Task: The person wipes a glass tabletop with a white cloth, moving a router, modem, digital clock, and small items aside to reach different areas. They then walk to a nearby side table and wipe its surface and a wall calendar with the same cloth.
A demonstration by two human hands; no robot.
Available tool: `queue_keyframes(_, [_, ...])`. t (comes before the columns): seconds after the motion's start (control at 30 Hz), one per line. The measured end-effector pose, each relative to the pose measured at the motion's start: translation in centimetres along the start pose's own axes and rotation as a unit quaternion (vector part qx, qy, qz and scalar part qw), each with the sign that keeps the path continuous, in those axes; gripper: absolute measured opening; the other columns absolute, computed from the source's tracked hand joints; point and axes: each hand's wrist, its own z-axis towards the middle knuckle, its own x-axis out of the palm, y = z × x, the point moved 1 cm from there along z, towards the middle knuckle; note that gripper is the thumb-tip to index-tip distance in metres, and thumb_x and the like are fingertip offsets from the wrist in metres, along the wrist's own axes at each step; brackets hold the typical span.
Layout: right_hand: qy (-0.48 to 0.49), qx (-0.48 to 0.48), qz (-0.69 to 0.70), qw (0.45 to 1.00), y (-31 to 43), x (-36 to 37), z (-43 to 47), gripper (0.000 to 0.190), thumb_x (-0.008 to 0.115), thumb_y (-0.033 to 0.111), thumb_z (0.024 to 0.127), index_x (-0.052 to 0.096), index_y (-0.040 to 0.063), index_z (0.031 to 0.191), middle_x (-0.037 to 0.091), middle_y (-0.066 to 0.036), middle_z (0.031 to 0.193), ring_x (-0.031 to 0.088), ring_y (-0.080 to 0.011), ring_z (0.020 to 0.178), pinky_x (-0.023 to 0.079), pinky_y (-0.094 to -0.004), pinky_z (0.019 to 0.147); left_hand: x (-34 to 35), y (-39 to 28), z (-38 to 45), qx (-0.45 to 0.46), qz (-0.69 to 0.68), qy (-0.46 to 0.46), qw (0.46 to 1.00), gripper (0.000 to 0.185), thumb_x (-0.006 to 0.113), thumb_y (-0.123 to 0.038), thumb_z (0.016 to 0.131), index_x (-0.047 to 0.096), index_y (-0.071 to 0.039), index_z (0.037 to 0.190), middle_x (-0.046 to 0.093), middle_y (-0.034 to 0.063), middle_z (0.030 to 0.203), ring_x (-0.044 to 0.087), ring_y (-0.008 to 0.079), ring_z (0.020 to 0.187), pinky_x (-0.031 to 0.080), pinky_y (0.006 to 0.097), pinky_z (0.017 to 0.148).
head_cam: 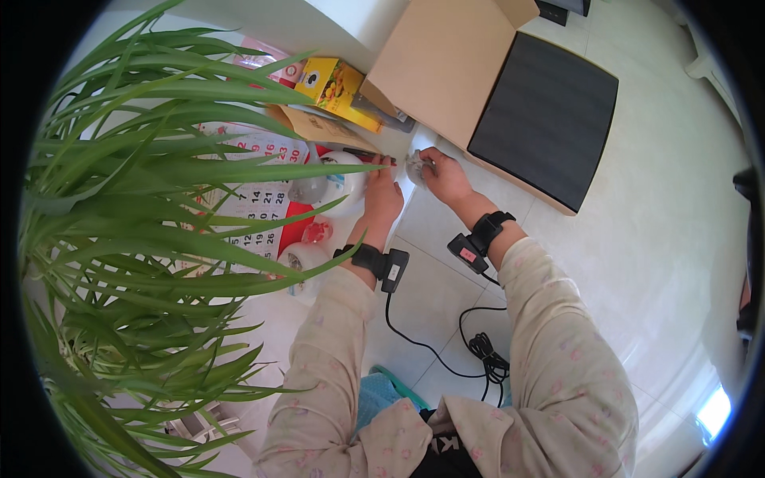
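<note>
My right hand [448, 178] grips a crumpled grey cloth [416, 169] at the edge of a white ledge [409, 190]. To its left, my left hand [382, 200] has its fingertips at a slim dark object with a red end [391, 161]; a leaf crosses the fingers, so its grip is unclear. Beside that hand are a white rounded container [349, 194] and a clear rounded object [308, 190]. Beyond the fingers leans a brown cardboard piece [331, 128]. Nearer me are a small pink-red translucent ornament [317, 232] and a second white container [305, 260].
Long plant leaves [161, 185] overhang the left side, partly covering a printed calendar [257, 197]. A yellow carton [337, 89] stands at the back. An open cardboard box [445, 66] with a black panel [547, 119] is at right. Cables [487, 355] from my wrist devices hang below.
</note>
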Motion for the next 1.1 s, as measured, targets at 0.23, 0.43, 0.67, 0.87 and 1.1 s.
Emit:
queue_keyframes(0.23, [-0.058,-0.141,0.002,0.988,1.0,2.2,1.7,0.028,0.052,0.002,0.078,0.059,0.008,0.105,0.058,-0.016,0.107,0.057,-0.0319,0.095,0.047,-0.037,0.08,0.7,0.5,0.0,0.005,0.062,0.0,0.998,0.038,0.053,0.004,0.069,0.052,-0.001,0.107,0.047,0.0171,0.108,0.048,0.036,0.101,0.043,0.0398,0.085])
queue_keyframes(0.43, [0.097,-0.088,-0.086,0.988,0.9,3.3,2.1,0.029,0.053,0.001,0.075,0.059,0.009,0.102,0.056,-0.014,0.111,0.055,-0.0331,0.096,0.046,-0.0377,0.08,0.8,0.7,-0.6,0.081,0.063,-0.089,0.991,0.027,0.053,0.005,0.068,0.054,-0.003,0.093,0.049,0.0143,0.099,0.051,0.0352,0.091,0.046,0.0406,0.076])
queue_keyframes(0.67, [0.052,0.015,-0.024,0.998,2.2,2.3,2.9,0.023,0.054,0.0,0.072,0.06,0.007,0.094,0.058,-0.013,0.106,0.057,-0.0334,0.088,0.047,-0.0365,0.077,0.4,1.4,-2.3,0.088,0.043,-0.022,0.995,0.03,0.054,0.009,0.063,0.053,-0.006,0.089,0.048,0.0124,0.098,0.051,0.0333,0.089,0.047,0.0395,0.074])
queue_keyframes(0.87, [0.051,-0.175,-0.15,0.972,1.2,3.9,1.4,0.022,0.052,0.0,0.071,0.062,0.008,0.089,0.06,-0.011,0.101,0.056,-0.0326,0.09,0.048,-0.0383,0.075,0.0,0.9,-3.4,0.05,-0.064,-0.066,0.995,0.029,0.052,0.009,0.066,0.054,-0.003,0.092,0.047,0.0156,0.103,0.051,0.0337,0.094,0.047,0.0371,0.077])
queue_keyframes(1.1, [0.043,-0.094,0.056,0.993,0.6,5.4,0.1,0.023,0.049,-0.002,0.072,0.061,0.006,0.091,0.061,-0.013,0.094,0.058,-0.0311,0.084,0.048,-0.0358,0.075,2.3,0.7,-3.4,-0.035,-0.122,-0.155,0.98,0.016,0.047,0.004,0.08,0.052,0.001,0.095,0.046,0.0192,0.109,0.051,0.0343,0.098,0.047,0.0366,0.08])
